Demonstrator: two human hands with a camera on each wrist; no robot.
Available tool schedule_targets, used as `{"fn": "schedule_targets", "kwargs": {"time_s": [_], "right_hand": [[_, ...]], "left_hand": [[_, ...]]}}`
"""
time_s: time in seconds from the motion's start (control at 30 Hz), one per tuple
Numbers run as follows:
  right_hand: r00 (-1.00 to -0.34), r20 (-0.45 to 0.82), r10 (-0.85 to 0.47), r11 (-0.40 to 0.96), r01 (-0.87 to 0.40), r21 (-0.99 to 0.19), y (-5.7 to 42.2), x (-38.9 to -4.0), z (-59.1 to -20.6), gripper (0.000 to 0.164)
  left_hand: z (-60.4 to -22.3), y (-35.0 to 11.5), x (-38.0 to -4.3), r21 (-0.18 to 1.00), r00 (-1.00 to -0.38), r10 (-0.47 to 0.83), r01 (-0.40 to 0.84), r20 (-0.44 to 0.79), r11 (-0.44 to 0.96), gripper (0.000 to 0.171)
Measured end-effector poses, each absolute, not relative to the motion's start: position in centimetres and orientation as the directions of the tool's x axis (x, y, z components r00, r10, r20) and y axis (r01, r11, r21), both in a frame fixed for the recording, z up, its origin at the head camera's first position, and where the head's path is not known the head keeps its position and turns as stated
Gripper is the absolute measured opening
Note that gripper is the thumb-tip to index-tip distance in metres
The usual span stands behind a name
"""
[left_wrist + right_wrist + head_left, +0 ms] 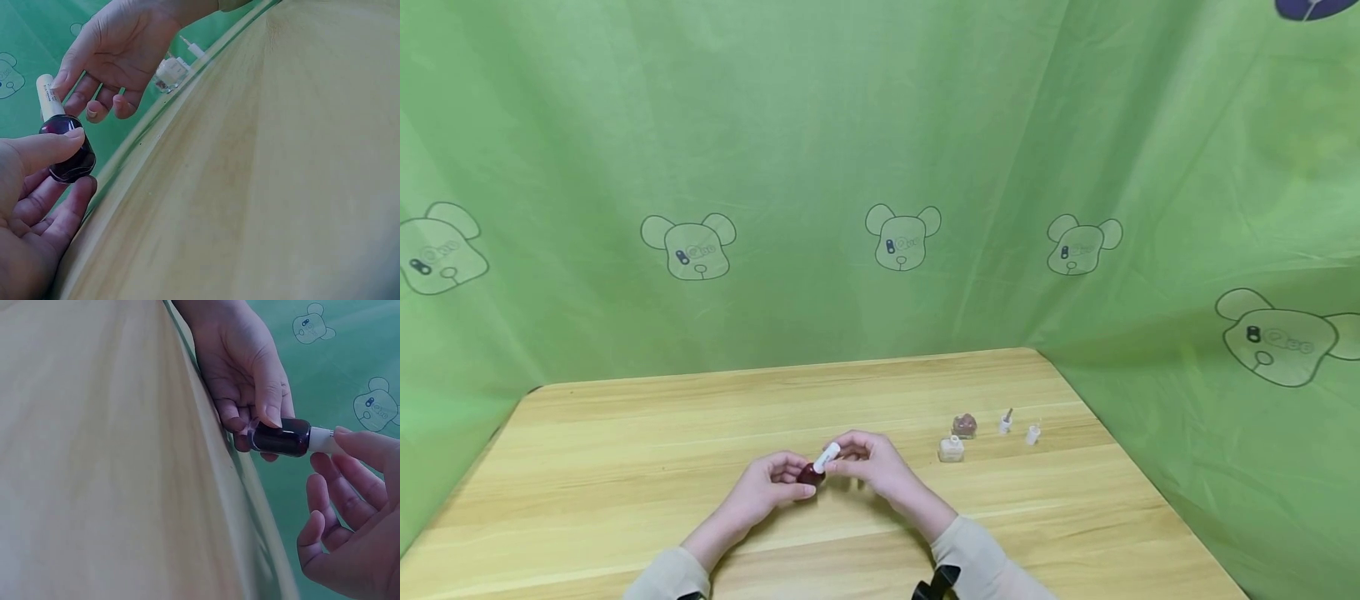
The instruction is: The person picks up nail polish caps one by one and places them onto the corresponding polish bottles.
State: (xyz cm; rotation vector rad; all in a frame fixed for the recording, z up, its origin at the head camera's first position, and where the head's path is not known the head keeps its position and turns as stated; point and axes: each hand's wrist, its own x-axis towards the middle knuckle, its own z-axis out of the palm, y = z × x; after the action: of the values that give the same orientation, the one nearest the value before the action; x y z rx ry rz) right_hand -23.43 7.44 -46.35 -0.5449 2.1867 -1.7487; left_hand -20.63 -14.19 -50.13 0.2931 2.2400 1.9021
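One dark red bottle (807, 477): held over worktop (625, 433), white cap (49, 94) on top.
Left fingers (70, 207): closed around bottle.
Right fingers (350, 500): pinching white cap, the rest loosely bent.
Farther right: two more bottles (951, 452), two loose caps (1033, 435) beside them.

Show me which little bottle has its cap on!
The dark red bottle in the left hand: a white cap tops it. The pinkish bottle and pale bottle on the table have no caps on.
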Motion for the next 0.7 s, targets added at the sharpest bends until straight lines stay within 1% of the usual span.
{"fn": "schedule_targets", "kwargs": {"time_s": [0.27, 0.43, 0.7], "right_hand": [[-0.888, 0.044, -0.458, 0.215, -0.159, -0.964, 8.1, -24.0, -45.8, 0.034], [-0.892, 0.059, -0.448, 0.226, -0.177, -0.958, 8.7, -24.4, -45.2, 0.034], [-0.896, 0.075, -0.438, 0.222, -0.189, -0.957, 9.7, -25.0, -44.5, 0.034]], "left_hand": [[-50.0, -14.5, -20.8, 0.994, -0.969, 0.240, -0.028, -0.054, 0.110, 0.044], [-50.0, -15.0, -21.2, 0.995, -0.973, 0.222, -0.043, -0.062, 0.091, 0.048], [-50.0, -16.3, -21.9, 0.997, -0.989, 0.135, -0.049, -0.057, 0.060, 0.047]]}}
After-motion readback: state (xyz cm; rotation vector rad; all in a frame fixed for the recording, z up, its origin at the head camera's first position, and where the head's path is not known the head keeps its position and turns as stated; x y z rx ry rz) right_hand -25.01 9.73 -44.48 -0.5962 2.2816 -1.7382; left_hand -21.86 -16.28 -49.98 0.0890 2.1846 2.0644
